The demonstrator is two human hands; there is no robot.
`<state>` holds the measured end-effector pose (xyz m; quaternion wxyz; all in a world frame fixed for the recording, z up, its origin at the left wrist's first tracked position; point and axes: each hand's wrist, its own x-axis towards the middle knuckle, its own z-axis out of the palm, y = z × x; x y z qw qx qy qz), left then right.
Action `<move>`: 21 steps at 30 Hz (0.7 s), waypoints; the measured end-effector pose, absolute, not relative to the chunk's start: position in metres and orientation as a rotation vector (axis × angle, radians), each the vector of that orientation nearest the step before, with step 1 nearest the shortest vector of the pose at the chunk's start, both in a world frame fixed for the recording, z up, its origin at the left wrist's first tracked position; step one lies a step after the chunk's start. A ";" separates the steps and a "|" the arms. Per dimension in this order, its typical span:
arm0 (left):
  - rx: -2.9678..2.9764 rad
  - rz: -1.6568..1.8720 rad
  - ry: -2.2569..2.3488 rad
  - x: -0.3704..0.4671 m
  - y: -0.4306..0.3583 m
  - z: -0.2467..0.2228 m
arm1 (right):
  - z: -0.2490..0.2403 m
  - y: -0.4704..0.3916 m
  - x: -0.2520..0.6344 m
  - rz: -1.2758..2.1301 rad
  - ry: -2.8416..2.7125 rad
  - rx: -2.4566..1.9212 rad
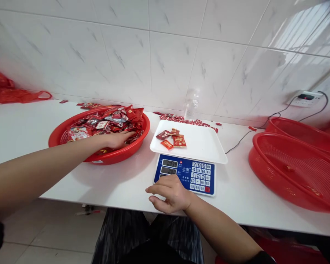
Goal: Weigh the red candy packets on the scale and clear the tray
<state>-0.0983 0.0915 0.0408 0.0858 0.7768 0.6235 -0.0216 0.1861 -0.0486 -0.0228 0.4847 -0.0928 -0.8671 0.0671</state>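
Note:
My left hand reaches into a red plastic basket heaped with small red wrapped packets. Its fingers stretch out among the packets at the basket's right side, with their tips partly hidden. My right hand hovers by the table's front edge, before the lower left of a blue digital scale. Its fingers are loosely bent, the thumb stands apart, and nothing shows in it. On the scale's white tray lie several red packets, grouped toward the left. The hand covers part of the scale's display side.
Empty-looking red baskets stand at the right, with a few small bits inside. A black cable runs from behind the scale to a wall socket. Loose packets lie along the wall. Red mesh bags rest far left.

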 end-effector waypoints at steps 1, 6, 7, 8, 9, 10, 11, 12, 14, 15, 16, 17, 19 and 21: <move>2.303 -0.139 1.836 -0.097 0.093 0.045 | -0.023 -0.050 0.186 0.171 -2.114 -0.230; 2.320 -0.141 1.794 -0.086 0.094 0.067 | -0.020 -0.056 0.185 0.216 -2.099 -0.243; 2.315 -0.120 1.799 -0.086 0.094 0.072 | -0.020 -0.057 0.185 0.225 -2.097 -0.242; 2.308 -0.100 1.810 -0.087 0.094 0.076 | -0.019 -0.058 0.185 0.237 -2.094 -0.241; 2.301 -0.083 1.820 -0.089 0.095 0.080 | -0.019 -0.059 0.185 0.252 -2.093 -0.244; 2.290 -0.061 1.827 -0.092 0.095 0.084 | -0.019 -0.059 0.185 0.266 -2.092 -0.246; 2.273 -0.038 1.832 -0.095 0.095 0.088 | -0.019 -0.059 0.184 0.279 -2.091 -0.248; 2.250 -0.013 1.838 -0.099 0.095 0.092 | -0.019 -0.059 0.184 0.287 -2.087 -0.249; 2.198 0.029 1.841 -0.104 0.094 0.098 | -0.019 -0.059 0.184 0.292 -2.081 -0.251; 2.163 0.057 1.833 -0.105 0.093 0.100 | -0.019 -0.059 0.184 0.292 -2.081 -0.252; 2.112 0.107 1.817 -0.105 0.092 0.103 | -0.018 -0.059 0.184 0.291 -2.080 -0.253; 2.046 0.177 1.790 -0.103 0.091 0.106 | -0.018 -0.059 0.185 0.291 -2.081 -0.255; 1.904 0.352 1.711 -0.094 0.089 0.111 | -0.016 -0.059 0.185 0.285 -2.077 -0.259; 1.808 0.493 1.613 -0.079 0.087 0.115 | -0.015 -0.059 0.184 0.275 -2.069 -0.255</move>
